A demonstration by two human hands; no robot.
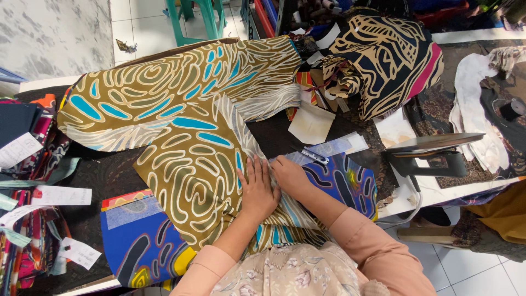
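Both hands (pixel 274 183) flat, side by side

Both hands lie flat, side by side, on an olive fabric (pixel 181 142) with cream swirls: left hand (pixel 257 189), right hand (pixel 290 176). Under it lies a blue cloth (pixel 139 241); a clothes iron (pixel 433 153) stands to the right.

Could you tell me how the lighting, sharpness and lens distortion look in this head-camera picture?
Head view: even, soft light, no harsh glare; the olive patterned fabric and both hands, left hand and right hand, are sharp; faint shadows under the iron; wide-angle bending curves the table edge near the frame's borders.
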